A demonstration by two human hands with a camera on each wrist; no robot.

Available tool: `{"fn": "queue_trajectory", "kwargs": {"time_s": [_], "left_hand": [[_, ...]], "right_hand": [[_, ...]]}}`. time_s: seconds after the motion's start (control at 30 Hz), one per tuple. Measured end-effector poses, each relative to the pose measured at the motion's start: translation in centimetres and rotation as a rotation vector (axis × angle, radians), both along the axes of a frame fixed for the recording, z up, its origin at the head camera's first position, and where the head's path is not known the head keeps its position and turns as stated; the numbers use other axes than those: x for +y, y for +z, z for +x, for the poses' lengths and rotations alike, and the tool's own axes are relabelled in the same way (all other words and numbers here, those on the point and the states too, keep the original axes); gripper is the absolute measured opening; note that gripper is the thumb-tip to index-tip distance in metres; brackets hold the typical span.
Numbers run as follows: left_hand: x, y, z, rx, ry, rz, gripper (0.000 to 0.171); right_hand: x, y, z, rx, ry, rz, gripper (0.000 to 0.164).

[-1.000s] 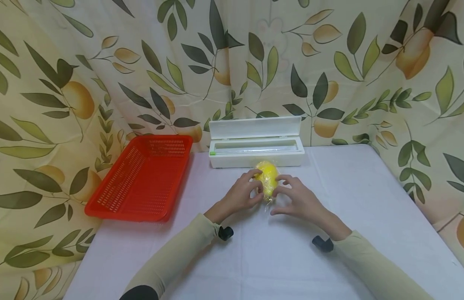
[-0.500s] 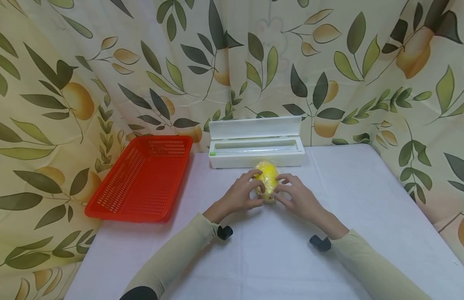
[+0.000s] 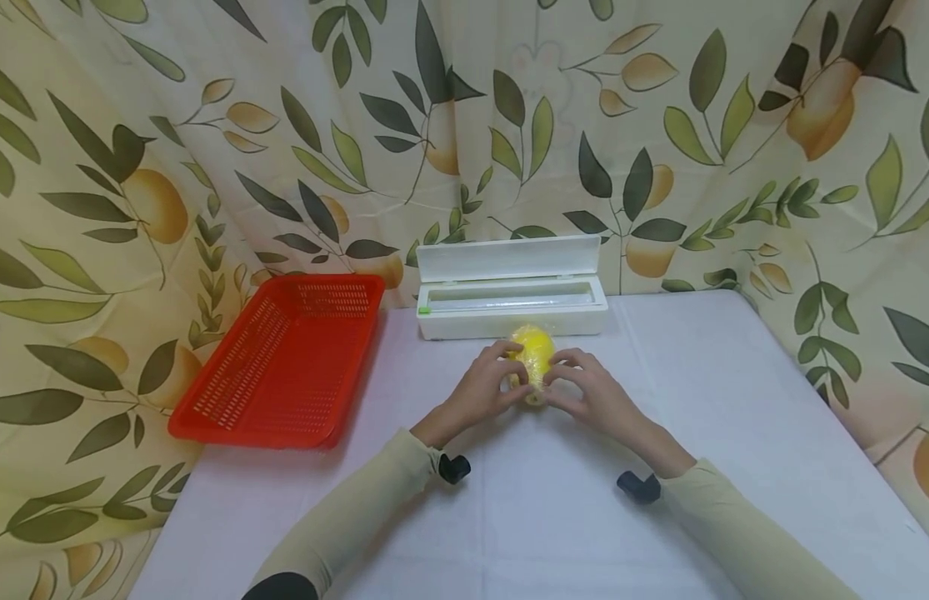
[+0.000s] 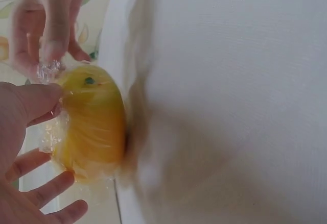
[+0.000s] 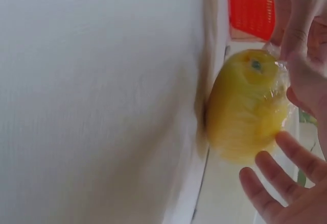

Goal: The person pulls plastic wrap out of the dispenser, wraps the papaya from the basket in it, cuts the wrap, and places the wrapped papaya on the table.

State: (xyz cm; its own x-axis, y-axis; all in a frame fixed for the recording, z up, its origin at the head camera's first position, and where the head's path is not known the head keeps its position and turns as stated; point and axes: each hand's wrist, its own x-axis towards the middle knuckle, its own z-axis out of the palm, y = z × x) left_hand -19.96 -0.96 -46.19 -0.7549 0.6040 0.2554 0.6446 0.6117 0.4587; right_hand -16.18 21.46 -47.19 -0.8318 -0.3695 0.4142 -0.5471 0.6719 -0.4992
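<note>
A yellow fruit (image 3: 536,350) with a small green stem spot lies on the white cloth, wrapped in clear cling film (image 4: 89,132). My left hand (image 3: 488,379) is at its left side, thumb and forefinger pinching film on top, as the left wrist view shows; the other fingers spread along the fruit. From the right, my right hand (image 3: 595,387) pinches a crumpled bunch of film between thumb and forefinger near the stem end. In the right wrist view its remaining fingers (image 5: 276,173) reach along the fruit's side. The fruit's underside is hidden.
Right behind the fruit stands a white cling film box (image 3: 512,323), lid raised, roll inside. A red perforated basket (image 3: 277,358) sits on the left of the white-covered table (image 3: 734,417). A leaf-patterned curtain (image 3: 509,125) hangs around the back and sides.
My right thumb has moved in from beside the fruit to its near end and pinches the film there. The loose film tail at that end has been gathered up. My left hand has barely shifted.
</note>
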Motion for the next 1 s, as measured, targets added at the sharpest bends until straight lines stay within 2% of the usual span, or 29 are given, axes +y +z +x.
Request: {"fn": "queue_trajectory", "kwargs": {"time_s": [0.27,0.43,0.7,0.83,1.0], "left_hand": [[-0.1,-0.2,-0.8,0.000,-0.005,0.093,0.017],[-0.1,-0.3,-1.2,-0.022,0.024,0.162,0.017],[0.2,-0.4,-2.0,-0.169,0.092,0.294,0.037],[0.3,-0.5,-2.2,-0.171,0.111,0.329,0.040],[0.3,-0.8,-2.1,-0.150,0.125,0.328,0.032]], "right_hand": [[-0.2,-0.5,-1.1,-0.019,-0.043,-0.121,0.008],[-0.4,-0.5,-1.4,-0.101,-0.082,-0.172,0.009],[-0.7,-0.4,-2.0,-0.323,-0.096,-0.338,0.028],[-1.1,-0.1,-2.3,-0.378,-0.103,-0.353,0.038],[-1.3,0.1,-2.5,-0.404,-0.107,-0.334,0.044]]}}
